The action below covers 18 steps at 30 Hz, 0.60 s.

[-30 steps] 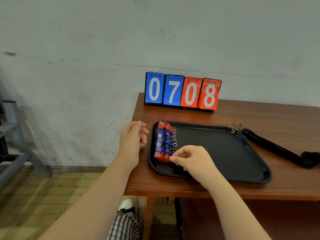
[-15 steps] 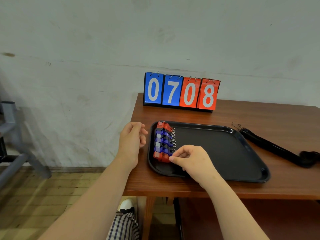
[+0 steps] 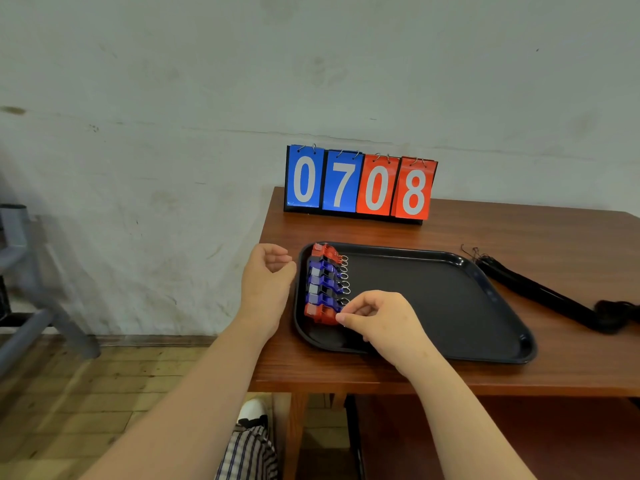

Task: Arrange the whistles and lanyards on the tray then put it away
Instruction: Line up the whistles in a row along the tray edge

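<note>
A black tray lies on the wooden table. Several red and blue whistles with metal rings stand in a tight row along the tray's left end. My right hand rests in the tray with thumb and forefinger pinched on the nearest red whistle at the row's front. To the left of the tray, my left hand hovers with loosely curled fingers and nothing in it. A bundle of black lanyards lies on the table to the right of the tray.
A flip scoreboard reading 0708 stands at the back of the table against the wall. The table's left edge runs close to the tray. A grey metal frame stands at the far left over the tiled floor.
Hardly anything moved. My right hand stays pinched at the front red whistle, and my left hand has kept its place beside the tray.
</note>
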Motion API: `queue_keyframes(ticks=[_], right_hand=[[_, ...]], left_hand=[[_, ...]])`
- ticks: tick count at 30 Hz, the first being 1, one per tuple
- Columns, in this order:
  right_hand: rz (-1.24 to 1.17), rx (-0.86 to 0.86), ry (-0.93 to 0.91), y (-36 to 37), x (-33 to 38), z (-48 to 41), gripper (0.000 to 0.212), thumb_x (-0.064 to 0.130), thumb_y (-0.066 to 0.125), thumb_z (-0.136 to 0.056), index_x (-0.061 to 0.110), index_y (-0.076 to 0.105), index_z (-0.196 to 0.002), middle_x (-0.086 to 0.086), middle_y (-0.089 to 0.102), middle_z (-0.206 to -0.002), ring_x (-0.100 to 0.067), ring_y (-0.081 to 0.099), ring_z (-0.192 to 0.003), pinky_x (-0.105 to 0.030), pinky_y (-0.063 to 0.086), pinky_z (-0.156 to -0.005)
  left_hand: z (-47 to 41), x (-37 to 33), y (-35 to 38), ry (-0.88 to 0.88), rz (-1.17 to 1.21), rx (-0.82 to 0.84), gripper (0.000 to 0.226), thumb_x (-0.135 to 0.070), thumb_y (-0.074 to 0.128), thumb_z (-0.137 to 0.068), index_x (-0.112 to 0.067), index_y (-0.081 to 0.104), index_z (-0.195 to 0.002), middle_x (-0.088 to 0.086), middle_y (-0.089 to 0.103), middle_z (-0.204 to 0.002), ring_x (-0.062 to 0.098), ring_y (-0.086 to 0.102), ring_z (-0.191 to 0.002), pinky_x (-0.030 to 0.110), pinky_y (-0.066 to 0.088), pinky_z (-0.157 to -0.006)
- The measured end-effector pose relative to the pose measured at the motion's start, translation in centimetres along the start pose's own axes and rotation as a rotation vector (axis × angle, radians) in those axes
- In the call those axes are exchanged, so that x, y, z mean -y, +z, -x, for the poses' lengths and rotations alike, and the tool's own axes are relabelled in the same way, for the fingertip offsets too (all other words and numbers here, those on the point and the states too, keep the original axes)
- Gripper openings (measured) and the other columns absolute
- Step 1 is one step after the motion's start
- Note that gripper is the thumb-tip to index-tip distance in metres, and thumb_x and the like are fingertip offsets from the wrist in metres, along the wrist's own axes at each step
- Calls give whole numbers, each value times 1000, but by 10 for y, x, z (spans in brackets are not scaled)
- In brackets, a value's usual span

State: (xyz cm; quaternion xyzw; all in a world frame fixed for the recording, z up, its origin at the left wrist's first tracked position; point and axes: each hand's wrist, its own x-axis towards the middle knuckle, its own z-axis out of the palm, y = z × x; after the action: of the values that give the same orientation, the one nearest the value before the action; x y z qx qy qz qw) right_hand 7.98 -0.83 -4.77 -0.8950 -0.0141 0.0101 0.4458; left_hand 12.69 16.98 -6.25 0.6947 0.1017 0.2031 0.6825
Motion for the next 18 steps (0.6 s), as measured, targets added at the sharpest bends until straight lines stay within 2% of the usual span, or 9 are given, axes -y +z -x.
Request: queue_keyframes(ticks=[5,10,14,18], right_hand=[[-3,-13,-7,1,-1,0,8,31,79,-81,25,74,-83,7,69,-77,-5,60,-66,-19,48,-61],[-19,-4,6,0,-1,0,9,31,79,-81,26,74,-84,4,71,-83,-8,63,-70,-21,53,-62],[-23,-1,12,-1,1,1,9,31,79,-81,25,73,-85,5,70,-82,-7,62,-69,-20,52,-62],[-29,12,24,-4,4,5,8,30,78,-82,25,72,-86,6,70,-81,-4,59,-65,-17,47,-59]], left_hand=[[2,3,-1,29,-52,64,29,-1,66,-86,-26,56,-96,-9,66,-103,3,62,-100,28,55,-85],[3,1,0,-23,-53,142,25,-1,65,-88,-22,58,-100,-10,64,-104,3,62,-99,31,60,-70],[4,1,-1,-24,-72,151,25,0,64,-88,-23,59,-95,-7,65,-108,5,61,-103,40,62,-77],[6,0,0,-2,-94,161,24,0,61,-90,-24,60,-94,-4,65,-113,9,62,-107,29,60,-67]])
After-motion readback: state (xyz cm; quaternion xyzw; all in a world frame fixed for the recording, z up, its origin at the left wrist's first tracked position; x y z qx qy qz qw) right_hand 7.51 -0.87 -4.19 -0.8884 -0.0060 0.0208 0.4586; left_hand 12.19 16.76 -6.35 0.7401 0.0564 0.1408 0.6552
